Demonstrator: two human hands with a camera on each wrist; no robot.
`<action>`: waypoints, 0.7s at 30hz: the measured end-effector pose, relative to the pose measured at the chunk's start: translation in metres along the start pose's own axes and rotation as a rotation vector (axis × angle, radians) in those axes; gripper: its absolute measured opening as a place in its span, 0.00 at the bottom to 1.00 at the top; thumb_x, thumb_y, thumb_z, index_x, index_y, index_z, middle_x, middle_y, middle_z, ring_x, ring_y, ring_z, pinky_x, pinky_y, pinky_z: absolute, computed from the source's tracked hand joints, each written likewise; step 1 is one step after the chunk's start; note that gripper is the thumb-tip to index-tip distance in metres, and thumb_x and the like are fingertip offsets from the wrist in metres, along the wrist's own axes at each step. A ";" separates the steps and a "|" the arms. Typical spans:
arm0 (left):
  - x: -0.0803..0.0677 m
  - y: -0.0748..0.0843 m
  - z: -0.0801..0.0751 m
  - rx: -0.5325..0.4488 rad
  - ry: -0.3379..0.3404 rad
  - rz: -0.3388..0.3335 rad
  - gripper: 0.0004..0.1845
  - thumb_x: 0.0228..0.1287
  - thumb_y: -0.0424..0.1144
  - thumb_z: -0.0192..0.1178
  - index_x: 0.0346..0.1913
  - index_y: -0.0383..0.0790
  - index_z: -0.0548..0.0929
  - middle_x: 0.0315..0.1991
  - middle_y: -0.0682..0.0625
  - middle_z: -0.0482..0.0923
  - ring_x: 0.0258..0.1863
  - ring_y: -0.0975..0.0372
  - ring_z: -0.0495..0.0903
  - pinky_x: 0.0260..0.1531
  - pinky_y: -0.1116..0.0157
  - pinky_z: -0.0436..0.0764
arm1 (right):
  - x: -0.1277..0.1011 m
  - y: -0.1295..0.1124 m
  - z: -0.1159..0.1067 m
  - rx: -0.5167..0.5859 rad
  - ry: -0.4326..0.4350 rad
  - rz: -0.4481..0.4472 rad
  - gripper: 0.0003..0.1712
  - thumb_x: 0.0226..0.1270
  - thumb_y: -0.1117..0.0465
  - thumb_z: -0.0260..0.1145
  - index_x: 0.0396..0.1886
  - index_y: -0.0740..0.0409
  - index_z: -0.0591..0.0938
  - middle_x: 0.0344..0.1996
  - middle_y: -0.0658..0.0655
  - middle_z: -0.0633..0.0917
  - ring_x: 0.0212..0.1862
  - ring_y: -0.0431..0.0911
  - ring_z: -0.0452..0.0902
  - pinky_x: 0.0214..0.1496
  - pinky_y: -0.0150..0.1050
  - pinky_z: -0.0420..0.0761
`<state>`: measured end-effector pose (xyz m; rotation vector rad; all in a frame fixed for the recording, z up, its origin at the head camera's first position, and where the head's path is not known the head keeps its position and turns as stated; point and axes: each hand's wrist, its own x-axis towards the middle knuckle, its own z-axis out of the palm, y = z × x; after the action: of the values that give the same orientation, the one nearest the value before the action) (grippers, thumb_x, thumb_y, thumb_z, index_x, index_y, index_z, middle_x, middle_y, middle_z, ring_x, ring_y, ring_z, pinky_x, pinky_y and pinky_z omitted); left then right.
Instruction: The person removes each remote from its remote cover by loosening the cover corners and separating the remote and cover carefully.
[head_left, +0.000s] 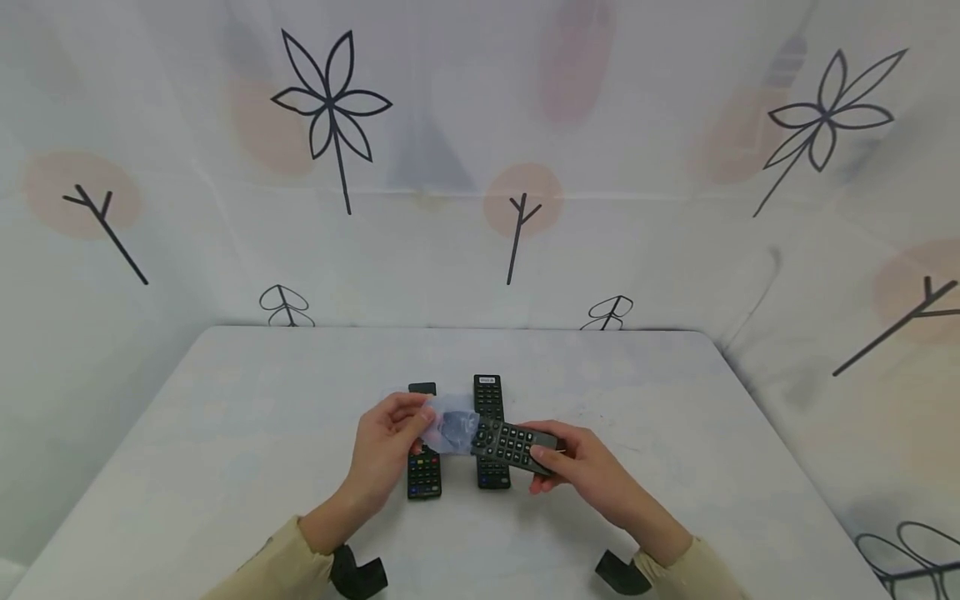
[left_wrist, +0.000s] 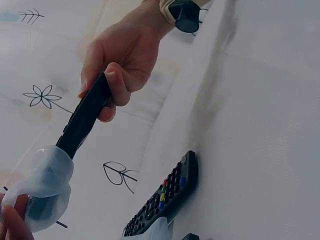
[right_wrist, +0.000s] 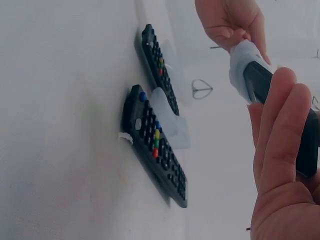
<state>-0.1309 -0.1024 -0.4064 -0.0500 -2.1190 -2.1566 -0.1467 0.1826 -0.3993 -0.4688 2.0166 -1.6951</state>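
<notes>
My right hand (head_left: pixel 545 458) grips a black remote (head_left: pixel 516 446) by one end and holds it above the table. Its other end sits inside a translucent pale sleeve (head_left: pixel 450 429), and my left hand (head_left: pixel 418 421) pinches that sleeve. In the left wrist view the remote (left_wrist: pixel 85 117) slants down from the right hand (left_wrist: pixel 120 60) into the sleeve (left_wrist: pixel 47 182). In the right wrist view my right fingers (right_wrist: pixel 280 150) wrap the remote (right_wrist: pixel 257 82), while the left hand (right_wrist: pixel 230 22) holds the sleeve (right_wrist: pixel 240 65).
Two more black remotes lie side by side on the white table (head_left: pixel 225 433), one (head_left: pixel 423 477) partly under my left hand, the other (head_left: pixel 489 398) behind the held one. A pale translucent piece (right_wrist: pixel 167 117) lies between them. Patterned cloth walls (head_left: pixel 480 208) enclose the table.
</notes>
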 end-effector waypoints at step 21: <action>0.003 0.002 -0.002 -0.016 0.004 -0.118 0.10 0.70 0.30 0.60 0.52 0.34 0.81 0.40 0.45 0.82 0.30 0.57 0.72 0.25 0.70 0.69 | -0.007 0.001 -0.001 -0.013 0.079 -0.043 0.24 0.75 0.61 0.60 0.66 0.67 0.74 0.47 0.67 0.81 0.30 0.48 0.82 0.37 0.40 0.84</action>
<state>-0.1336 -0.1050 -0.4042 0.0807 -2.1544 -2.2355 -0.1408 0.1872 -0.3988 -0.4590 2.0886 -1.7528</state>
